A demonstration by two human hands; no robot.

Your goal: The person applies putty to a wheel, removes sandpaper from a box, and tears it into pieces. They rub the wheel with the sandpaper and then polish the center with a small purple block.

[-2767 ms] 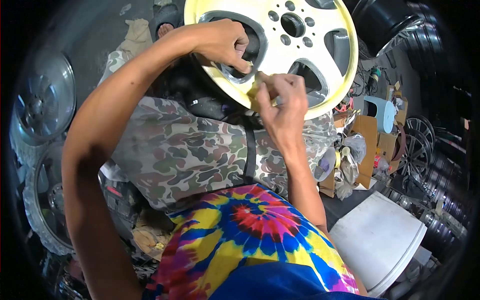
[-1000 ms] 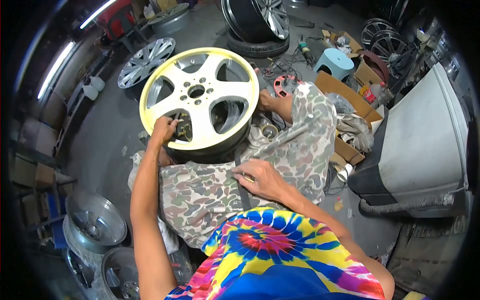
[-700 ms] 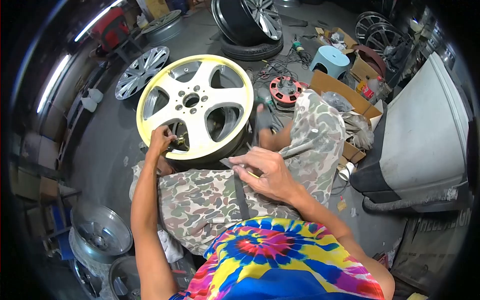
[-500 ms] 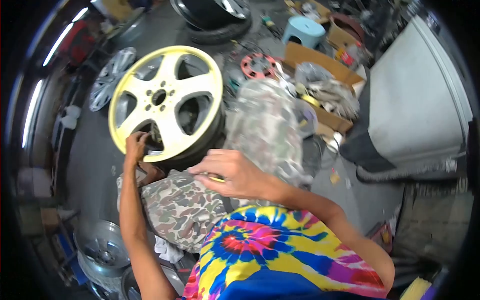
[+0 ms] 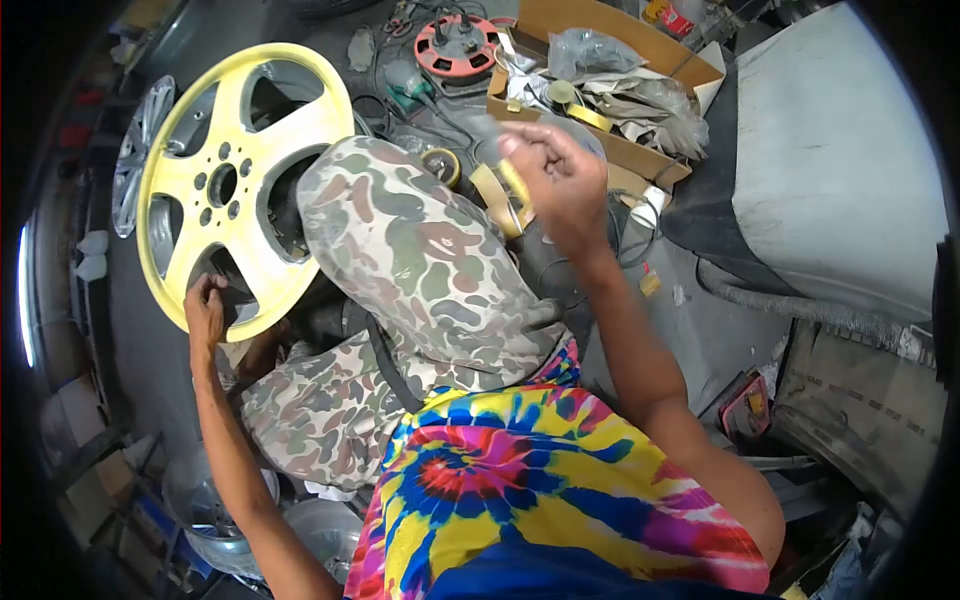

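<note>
The pale yellow five-spoke wheel rim [image 5: 228,185] stands tilted at the left, against my bent camouflage-clad leg [image 5: 400,240]. My left hand [image 5: 206,312] grips its lower edge, the fingers curled over into an opening between spokes. Raised beyond my knee, my right hand [image 5: 565,185] is closed and smeared by motion. A greyish blur shows at its fingertips; I cannot make out what it holds. Close beside that hand is a tan and yellow tape roll [image 5: 492,197], partly hidden by it. Another yellow-edged tape roll [image 5: 441,167] lies just past my knee.
An open cardboard box [image 5: 640,150] holds plastic and crumpled paper. A red cable reel [image 5: 457,48] and a green power tool [image 5: 408,82] with cords lie on the floor. At the right stands a large grey panel [image 5: 830,140]. A silver wheel cover [image 5: 145,150] sits behind the rim.
My right hand has moved away from near the rim, up and right toward the tape rolls and box. My left hand stays on the rim. The view has shifted, showing more of my knee.
</note>
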